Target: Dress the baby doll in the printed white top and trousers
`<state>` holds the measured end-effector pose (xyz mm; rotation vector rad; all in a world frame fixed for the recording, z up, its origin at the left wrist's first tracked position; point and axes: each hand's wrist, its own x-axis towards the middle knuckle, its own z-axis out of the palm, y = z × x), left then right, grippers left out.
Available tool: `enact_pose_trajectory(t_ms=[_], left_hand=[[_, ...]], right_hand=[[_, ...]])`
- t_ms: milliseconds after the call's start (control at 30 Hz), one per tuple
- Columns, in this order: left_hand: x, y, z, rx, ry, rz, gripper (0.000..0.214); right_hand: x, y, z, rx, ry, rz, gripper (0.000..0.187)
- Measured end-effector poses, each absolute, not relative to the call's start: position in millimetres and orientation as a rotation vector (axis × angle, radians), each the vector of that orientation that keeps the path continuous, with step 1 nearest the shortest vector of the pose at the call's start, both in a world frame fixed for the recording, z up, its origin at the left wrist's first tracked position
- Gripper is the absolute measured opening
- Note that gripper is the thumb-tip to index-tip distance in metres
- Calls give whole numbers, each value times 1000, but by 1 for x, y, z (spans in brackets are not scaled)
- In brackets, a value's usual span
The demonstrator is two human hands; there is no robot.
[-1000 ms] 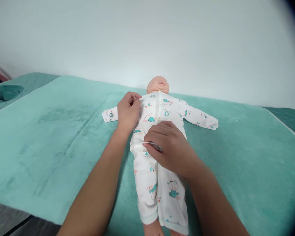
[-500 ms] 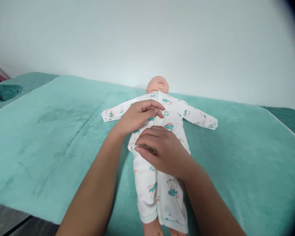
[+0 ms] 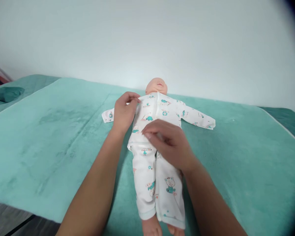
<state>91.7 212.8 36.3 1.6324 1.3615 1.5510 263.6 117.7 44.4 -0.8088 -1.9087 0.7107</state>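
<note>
A baby doll (image 3: 156, 86) lies on its back, head toward the wall, in a white long-sleeved shirt (image 3: 149, 114) and white trousers (image 3: 145, 183) with teal and pink animal prints. At the doll's shoulder on the left, my left hand (image 3: 125, 109) has its fingers and thumb drawn together on the shirt's edge; it covers part of that sleeve. My right hand (image 3: 170, 144) is over the lower shirt and the waist, thumb and fingers curled in a pinch. Its fingertips are slightly blurred, and I cannot tell whether cloth is between them. The doll's bare feet (image 3: 151, 226) show below the trousers.
A teal plush cover (image 3: 64, 137) spreads under the doll, with a darker opening (image 3: 7, 94) at the far left. Behind stands a white wall (image 3: 147, 39). Grey floor (image 3: 12, 216) shows past the cover's edge at lower left.
My left hand has moved left and slightly up, from the chest to the shoulder, baring the shirt front. My right hand has shifted slightly right, its fingers lifted and drawn into a pinch.
</note>
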Motion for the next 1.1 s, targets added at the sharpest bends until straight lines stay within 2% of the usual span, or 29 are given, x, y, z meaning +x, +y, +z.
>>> enact_pose_trajectory(t_ms=[100,233,267,333,467,667,1100], left_hand=[[86,223,12,1937,1821,1464,28],[75,211,-18,2280,2118,909,47],[68,205,-23,2323,2155,829,52],[50,191,-27,2327,2237,731,59],[9,170,-22,1972,2445,685,55],[-10,159,-12,1864,2460,719,49],[6,164,-11,1901,2560,607,47]], right_hand=[[280,134,34,-902,-1657,529,18],[310,169,3,-1326,-1662,374,54],[320,176,-5,-1448,-1678,395,57],[343,185,-18,-1642,-1779,351,57],[408,179,-36,-1911,-1935,111,66],[474,161,-46,-2125,-1662,42,62],[464,192,-33,-2059,-1687,189,48]])
